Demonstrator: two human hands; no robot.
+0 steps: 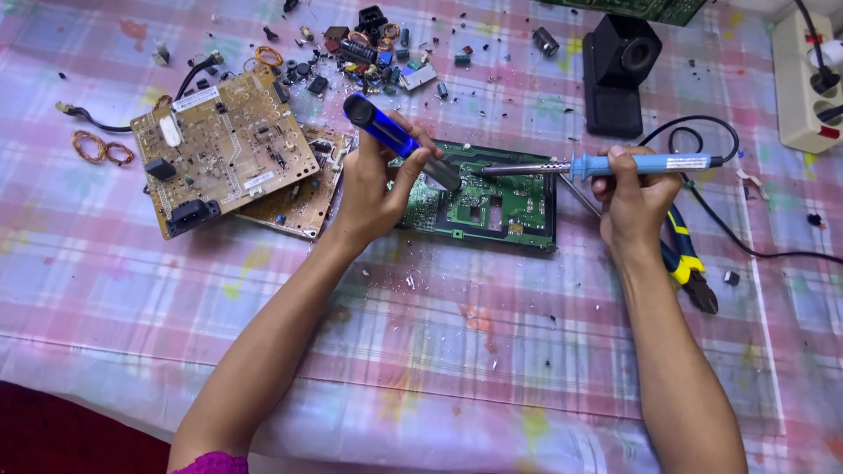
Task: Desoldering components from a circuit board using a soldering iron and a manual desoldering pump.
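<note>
Blue solder pump [395, 140], green circuit board [492, 206], iron [606, 164]

Left hand [373, 189] grips a blue desoldering pump [399, 140], right hand [634, 200] holds a blue soldering iron [606, 164], both tips meeting over the green circuit board [492, 206] between them.

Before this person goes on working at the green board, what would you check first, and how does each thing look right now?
1. Soldering iron held firmly in the right hand: ok.
2. Iron tip on the green circuit board: ok, it reaches the board.
3. Blue desoldering pump gripped by the left hand, nozzle near the tip: ok.
4. Board lying flat on the tablecloth: ok.
5. Iron cord free of the pliers: cannot tell.
6. Solder melted: cannot tell.
</note>
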